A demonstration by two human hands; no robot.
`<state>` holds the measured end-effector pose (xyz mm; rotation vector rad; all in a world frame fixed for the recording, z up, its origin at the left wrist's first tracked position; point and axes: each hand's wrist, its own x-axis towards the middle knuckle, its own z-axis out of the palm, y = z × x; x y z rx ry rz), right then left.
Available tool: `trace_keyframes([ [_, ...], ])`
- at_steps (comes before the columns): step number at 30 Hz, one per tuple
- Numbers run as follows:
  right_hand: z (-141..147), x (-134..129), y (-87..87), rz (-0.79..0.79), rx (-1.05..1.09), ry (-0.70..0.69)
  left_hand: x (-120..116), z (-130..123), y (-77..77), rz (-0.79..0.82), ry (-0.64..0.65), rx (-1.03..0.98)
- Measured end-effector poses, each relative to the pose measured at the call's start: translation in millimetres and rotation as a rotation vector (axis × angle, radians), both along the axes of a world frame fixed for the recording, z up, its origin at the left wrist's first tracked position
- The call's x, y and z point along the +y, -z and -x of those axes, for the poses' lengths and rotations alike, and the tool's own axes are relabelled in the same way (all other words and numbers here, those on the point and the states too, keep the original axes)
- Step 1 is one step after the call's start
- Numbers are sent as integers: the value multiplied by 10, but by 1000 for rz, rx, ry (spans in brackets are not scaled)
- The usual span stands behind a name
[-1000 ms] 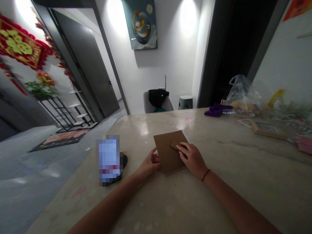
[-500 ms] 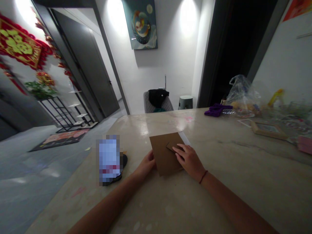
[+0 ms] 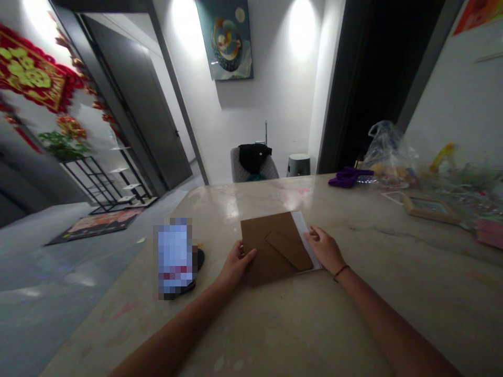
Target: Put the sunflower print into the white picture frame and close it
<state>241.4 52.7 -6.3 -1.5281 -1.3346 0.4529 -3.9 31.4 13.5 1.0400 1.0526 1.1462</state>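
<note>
A brown picture-frame backing board (image 3: 261, 246) with a flap stand (image 3: 288, 251) on its face is tilted a little above the tabletop. From under its right side a white sheet (image 3: 302, 225) sticks out as a strip. My left hand (image 3: 238, 264) grips the board's left edge, thumb on top and fingers curled beneath. At the other side my right hand (image 3: 324, 248) pinches the right edge of the white sheet. The underside of the board and whatever lies below it are hidden.
On the left of the table (image 3: 251, 335) a blurred-out phone-like screen (image 3: 175, 256) stands on a black holder. A wooden picture frame (image 3: 430, 208), purple cloth (image 3: 348, 177), clear plastic bag (image 3: 391, 149) and pink item (image 3: 489, 233) lie at the right. A chair (image 3: 255, 162) stands beyond the far edge.
My right hand has moved right, off the board's face onto the white sheet's edge. More of the sheet and the flap stand shows. My left thumb now lies on top of the board.
</note>
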Motion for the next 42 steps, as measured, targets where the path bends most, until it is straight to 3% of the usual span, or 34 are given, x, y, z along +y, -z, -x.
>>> trace_keyframes([
  [3, -51, 44, 54, 92, 303, -200, -22, -11, -41, -27, -8, 10],
  [6, -44, 37, 39, 100, 481, -251, -40, -22, -73, -38, -49, 46],
  [16, -37, 20, 25, 82, 614, -253, -22, 15, -68, -57, -150, 75],
  [22, -241, 109, 139, 36, 735, -79, 29, 69, -31, -29, -185, -30],
  [26, -296, 135, 180, 37, 797, -59, 42, 85, -9, -27, -174, -42],
  [29, -305, 141, 183, 42, 746, -37, 45, 100, -4, -18, -172, -54],
  [33, -246, 127, 163, 32, 498, -2, 49, 114, -10, -3, -187, -107],
  [38, 43, 38, 108, 35, 47, -55, 45, 108, -16, 2, -202, -125],
  [42, 202, 4, 75, 38, -66, -80, 40, 101, -21, 1, -208, -118],
])
